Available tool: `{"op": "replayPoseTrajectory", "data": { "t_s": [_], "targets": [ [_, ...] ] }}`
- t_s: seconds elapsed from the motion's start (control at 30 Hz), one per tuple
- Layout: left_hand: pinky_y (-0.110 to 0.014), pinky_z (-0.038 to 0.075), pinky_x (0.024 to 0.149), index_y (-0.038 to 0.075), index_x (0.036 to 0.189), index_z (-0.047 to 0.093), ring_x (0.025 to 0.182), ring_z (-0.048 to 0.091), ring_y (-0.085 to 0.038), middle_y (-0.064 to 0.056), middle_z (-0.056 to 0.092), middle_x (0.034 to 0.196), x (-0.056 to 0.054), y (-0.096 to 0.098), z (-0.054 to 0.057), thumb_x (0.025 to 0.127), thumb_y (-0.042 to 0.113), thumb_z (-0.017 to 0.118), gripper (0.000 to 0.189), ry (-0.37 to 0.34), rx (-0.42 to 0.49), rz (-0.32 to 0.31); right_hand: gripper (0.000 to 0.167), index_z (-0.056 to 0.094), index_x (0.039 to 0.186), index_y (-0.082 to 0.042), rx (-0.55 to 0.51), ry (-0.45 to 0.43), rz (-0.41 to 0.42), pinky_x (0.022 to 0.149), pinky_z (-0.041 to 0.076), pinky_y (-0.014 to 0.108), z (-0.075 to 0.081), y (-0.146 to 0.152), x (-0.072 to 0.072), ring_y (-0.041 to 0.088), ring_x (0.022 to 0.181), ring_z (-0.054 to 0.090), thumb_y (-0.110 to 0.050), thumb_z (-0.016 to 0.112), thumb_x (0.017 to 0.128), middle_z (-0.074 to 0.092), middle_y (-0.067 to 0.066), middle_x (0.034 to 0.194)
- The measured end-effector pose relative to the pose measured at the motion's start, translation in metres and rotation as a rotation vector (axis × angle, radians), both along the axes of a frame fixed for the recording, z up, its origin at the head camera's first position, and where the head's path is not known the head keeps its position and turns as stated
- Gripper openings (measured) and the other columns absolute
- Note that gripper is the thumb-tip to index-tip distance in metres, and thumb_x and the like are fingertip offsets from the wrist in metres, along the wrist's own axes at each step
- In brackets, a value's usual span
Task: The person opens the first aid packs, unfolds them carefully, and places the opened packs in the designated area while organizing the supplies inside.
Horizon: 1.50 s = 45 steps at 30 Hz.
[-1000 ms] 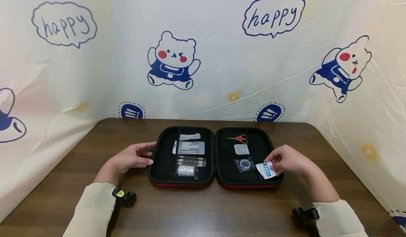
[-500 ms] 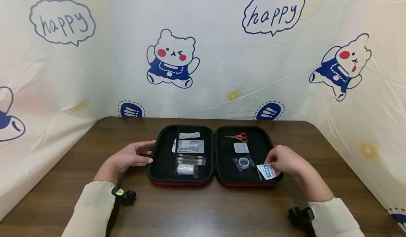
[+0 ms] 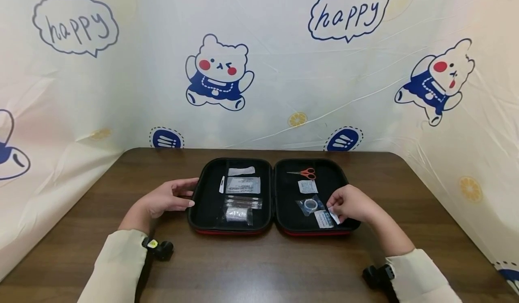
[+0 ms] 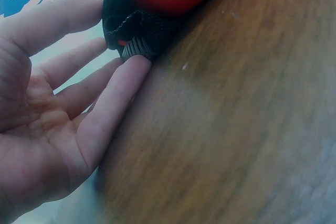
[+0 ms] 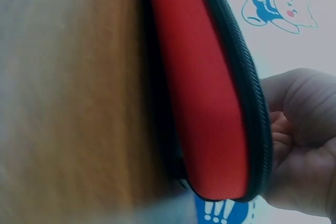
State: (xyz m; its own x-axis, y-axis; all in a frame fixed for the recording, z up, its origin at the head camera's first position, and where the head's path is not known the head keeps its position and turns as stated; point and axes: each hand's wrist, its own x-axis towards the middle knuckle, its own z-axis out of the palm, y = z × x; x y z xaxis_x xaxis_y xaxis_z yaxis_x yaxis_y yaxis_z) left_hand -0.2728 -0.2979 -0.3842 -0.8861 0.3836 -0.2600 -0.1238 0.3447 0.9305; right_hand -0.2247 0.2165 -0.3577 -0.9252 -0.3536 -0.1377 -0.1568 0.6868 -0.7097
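Observation:
An unfolded zip case point(image 3: 220, 229), black inside and red outside, lies on the table. My left hand point(image 3: 164, 199) touches its left side with thumb and fingertips; in the left wrist view the thumb of the left hand point(image 4: 58, 108) meets the zip's fabric end. Over the case's right half, my right hand point(image 3: 352, 204) pinches a small white packet point(image 3: 334, 215), partly covered by the fingers. Right beside it another printed packet point(image 3: 324, 219) lies flat. A tape roll in a clear bag point(image 3: 311, 205) is just behind. In the right wrist view the case's red side point(image 5: 205, 93) hides the right fingertips.
Orange-handled scissors point(image 3: 306, 173) and a white packet point(image 3: 308, 186) lie further back in the right half. The left half holds a flat clear pouch point(image 3: 243, 185), a bandage roll point(image 3: 238, 214) and thin wrapped sticks point(image 3: 244, 202). A printed curtain point(image 3: 275, 77) hangs behind the table point(image 3: 227, 267).
My right hand has moved left and inward with the packet. A flat packet now shows beside the tape bag where none was visible before. The left hand keeps its place at the case.

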Motion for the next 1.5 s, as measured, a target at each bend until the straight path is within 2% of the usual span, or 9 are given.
{"op": "replayPoseTrajectory", "data": {
  "t_s": [0.17,0.3,0.6,0.8,1.13,1.5],
  "targets": [
    [-0.039,0.052,0.092,0.008,0.153,0.030,0.128,0.042,-0.037,-0.026,0.038,0.145,-0.001,0.000,-0.001,0.083,0.013,0.077,0.084,0.003,0.002,-0.003,0.014,0.065,0.074,-0.001,0.000,0.019,-0.053,0.052,0.056,0.030,-0.005,-0.006,-0.001,0.013,0.053,0.060,0.009,0.061,0.082,0.061,0.003,0.068],
    [-0.039,0.053,0.091,0.008,0.152,0.031,0.127,0.043,-0.037,-0.025,0.039,0.145,-0.001,-0.001,-0.002,0.083,0.012,0.077,0.084,0.003,-0.002,0.004,0.014,0.064,0.072,-0.003,0.023,0.037,-0.072,0.052,0.056,0.030,-0.007,-0.008,-0.001,0.014,0.052,0.060,0.006,0.065,0.082,0.061,0.003,0.068],
    [-0.039,0.053,0.091,0.007,0.152,0.031,0.127,0.043,-0.037,-0.026,0.039,0.144,0.001,-0.002,-0.003,0.082,0.013,0.078,0.084,0.005,-0.010,0.010,0.012,0.066,0.077,-0.001,-0.009,0.044,-0.103,0.054,0.057,0.031,-0.010,-0.011,0.000,0.016,0.056,0.063,0.009,0.066,0.083,0.062,0.005,0.069],
    [-0.040,0.052,0.091,0.009,0.152,0.033,0.127,0.043,-0.037,-0.024,0.040,0.144,0.003,-0.004,-0.005,0.081,0.014,0.079,0.085,-0.004,-0.019,0.028,0.008,0.067,0.079,-0.001,0.011,0.036,-0.124,0.055,0.057,0.030,-0.012,-0.013,-0.001,0.015,0.057,0.064,0.007,0.068,0.082,0.064,0.005,0.070],
    [-0.039,0.053,0.090,0.008,0.152,0.033,0.125,0.046,-0.036,-0.025,0.041,0.143,0.001,-0.001,-0.009,0.081,0.015,0.080,0.085,0.007,-0.022,0.024,0.009,0.069,0.087,-0.001,0.035,0.060,-0.110,0.062,0.057,0.032,-0.005,-0.003,0.000,0.016,0.065,0.063,0.003,0.073,0.080,0.065,0.003,0.076],
    [-0.040,0.053,0.090,0.007,0.151,0.035,0.126,0.045,-0.037,-0.025,0.042,0.142,0.000,0.002,-0.010,0.081,0.016,0.080,0.084,0.022,-0.039,0.021,0.024,0.070,0.103,0.001,0.008,0.068,-0.096,0.077,0.057,0.039,0.006,0.018,0.000,0.020,0.082,0.063,-0.004,0.077,0.080,0.069,0.011,0.094]
  ]
}}
